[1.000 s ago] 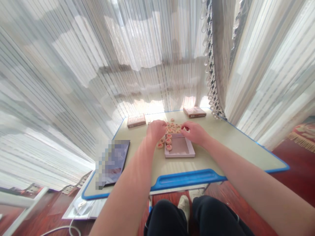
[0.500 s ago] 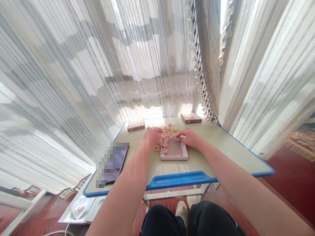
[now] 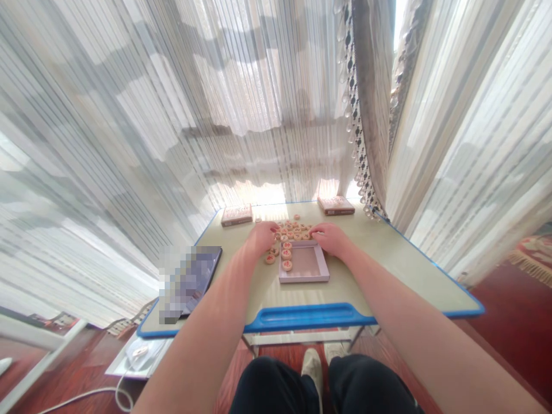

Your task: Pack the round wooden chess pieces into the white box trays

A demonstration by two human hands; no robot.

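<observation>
An open shallow box lies on the table, with several round wooden Chinese chess pieces in a column along its left side. Behind it sits a loose cluster of Chinese chess pieces, marked in red and dark. My left hand is at the cluster's left edge, thumb and forefinger a little apart and nothing visibly held. At the opposite edge, just behind the box's right corner, my right hand has its thumb and fingertips closed at a Chinese chess piece. The fingertips are small and partly hidden.
Two flat printed boxes stand at the back, one on the left and one on the right. A dark tablet, partly blurred out, lies left. The table has a blue rim with a front groove. Sheer curtains hang behind.
My left hand has shifted away from the open box's left corner, uncovering more pieces. My right fingertips have moved from the box's back edge to the cluster. The view has tilted slightly.
</observation>
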